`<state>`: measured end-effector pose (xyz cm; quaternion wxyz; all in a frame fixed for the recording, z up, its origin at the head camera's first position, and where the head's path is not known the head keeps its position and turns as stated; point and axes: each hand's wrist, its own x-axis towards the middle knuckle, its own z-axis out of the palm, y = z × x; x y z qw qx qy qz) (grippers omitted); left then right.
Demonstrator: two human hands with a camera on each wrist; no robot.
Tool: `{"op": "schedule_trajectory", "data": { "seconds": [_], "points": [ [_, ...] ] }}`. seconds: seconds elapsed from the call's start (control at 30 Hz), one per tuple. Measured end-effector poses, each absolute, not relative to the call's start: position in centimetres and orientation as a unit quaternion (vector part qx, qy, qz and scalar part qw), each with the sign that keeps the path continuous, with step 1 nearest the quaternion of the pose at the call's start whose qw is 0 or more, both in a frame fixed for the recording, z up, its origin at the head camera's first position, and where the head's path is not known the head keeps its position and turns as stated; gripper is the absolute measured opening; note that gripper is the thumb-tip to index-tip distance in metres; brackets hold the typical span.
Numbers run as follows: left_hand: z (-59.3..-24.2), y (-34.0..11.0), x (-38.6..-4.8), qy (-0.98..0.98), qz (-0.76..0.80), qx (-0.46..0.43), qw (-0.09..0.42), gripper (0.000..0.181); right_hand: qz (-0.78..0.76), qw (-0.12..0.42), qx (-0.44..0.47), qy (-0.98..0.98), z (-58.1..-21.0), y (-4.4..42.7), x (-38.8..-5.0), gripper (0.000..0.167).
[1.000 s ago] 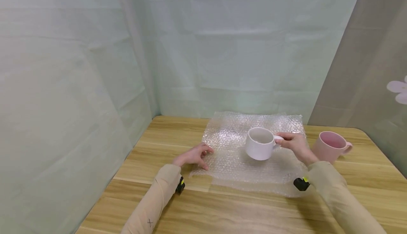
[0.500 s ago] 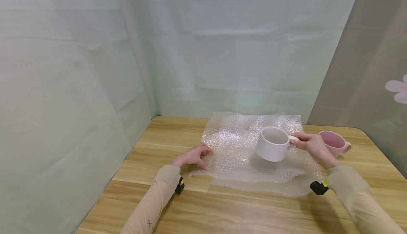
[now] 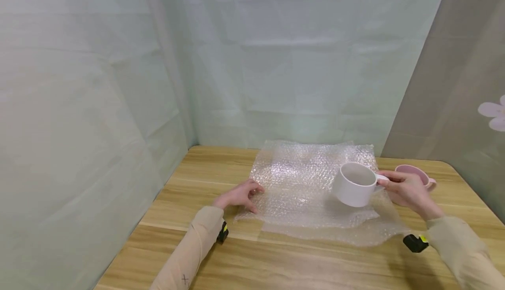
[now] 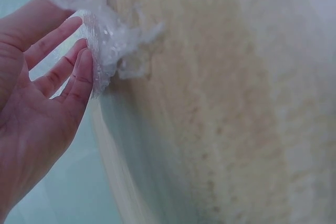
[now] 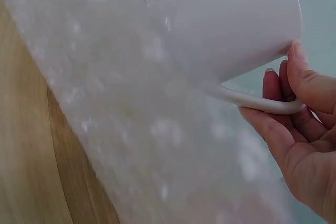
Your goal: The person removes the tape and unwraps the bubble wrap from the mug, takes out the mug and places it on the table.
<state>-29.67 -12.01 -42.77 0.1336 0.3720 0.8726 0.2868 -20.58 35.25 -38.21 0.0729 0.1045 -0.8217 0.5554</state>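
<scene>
My right hand [image 3: 410, 192] pinches the handle of a white mug [image 3: 349, 192] between thumb and fingers. The mug is upright, slightly tilted, and held above the right part of a bubble wrap sheet [image 3: 292, 196] on the table. In the right wrist view, the handle [image 5: 262, 103] lies between thumb and fingers, and blurred bubble wrap [image 5: 131, 124] covers much of the view. At the sheet's left edge rests my left hand [image 3: 238, 195], its fingers loosely bent. Its fingertips touch the bubble wrap [image 4: 100, 35] in the left wrist view.
Behind my right hand stands a pink mug [image 3: 411, 171], partly hidden by it. The wooden table [image 3: 185, 185] meets pale cloth walls [image 3: 292, 84] at its back and left. The near edge of the bubble wrap lies in overlapping layers.
My right hand has carried the white mug rightward above the bubble wrap, covering more of the pink mug. The left hand has stayed in place.
</scene>
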Motion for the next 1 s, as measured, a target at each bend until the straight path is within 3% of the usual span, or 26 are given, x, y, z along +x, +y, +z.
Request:
{"op": "schedule_trajectory", "data": {
  "seconds": [0.13,0.47,1.0],
  "points": [
    [-42.8,-12.0,-29.6,0.872,0.287,0.373,0.134,0.062,0.544,0.08,0.107,-0.829,-38.3,36.2,-20.1,0.029],
    [-42.8,-12.0,-29.5,0.874,0.285,0.371,0.131,0.062,0.503,0.074,0.073,-0.858,-38.2,38.0,-19.2,0.035],
    [-42.8,-12.0,-29.6,0.874,0.288,0.367,0.134,0.061,0.451,0.074,0.06,-0.887,-38.2,40.8,-17.9,0.029]
  ]
}}
